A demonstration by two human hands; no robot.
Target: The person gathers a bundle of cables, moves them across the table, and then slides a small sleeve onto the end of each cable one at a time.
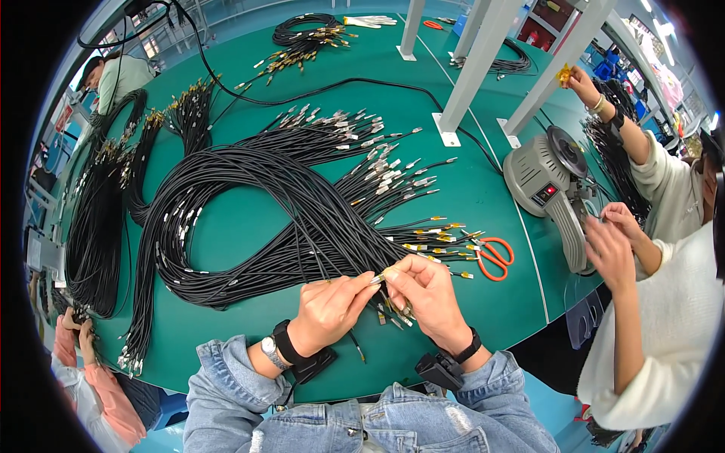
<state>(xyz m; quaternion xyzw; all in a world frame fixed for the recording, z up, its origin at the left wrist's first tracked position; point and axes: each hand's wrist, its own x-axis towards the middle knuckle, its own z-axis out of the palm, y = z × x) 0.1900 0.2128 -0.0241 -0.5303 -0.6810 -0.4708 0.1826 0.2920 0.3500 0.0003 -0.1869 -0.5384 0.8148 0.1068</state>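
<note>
Wide, round-edged view down onto a green bench spread with black cables. At the near edge, in the middle, two bare hands close together, with blue denim sleeves. Left grip narrow, thumb and fingertips pinched on a small silver cable end. Right grip narrow too — thumb and index finger closed at the same cable end from the other side. Silver watch on the left wrist; black straps on both.

Just beyond, a large cable bundle, curved into a loop and crossing itself, tips fanned toward the right. White tags on the farther tips, yellow tags on the nearer ones. Beside these, orange-handled scissors, lying flat. Along the left side, a second bundle of black cables. Toward the far edge, a coil of cables, with white gloves nearby.

To the right, near pale posts, a grey machine with a dark reel and a lit red switch. Past it, co-workers in cream tops — one hand raised with a yellow scrap. At upper left, another person in pale green; at lower left, a pink sleeve.
</note>
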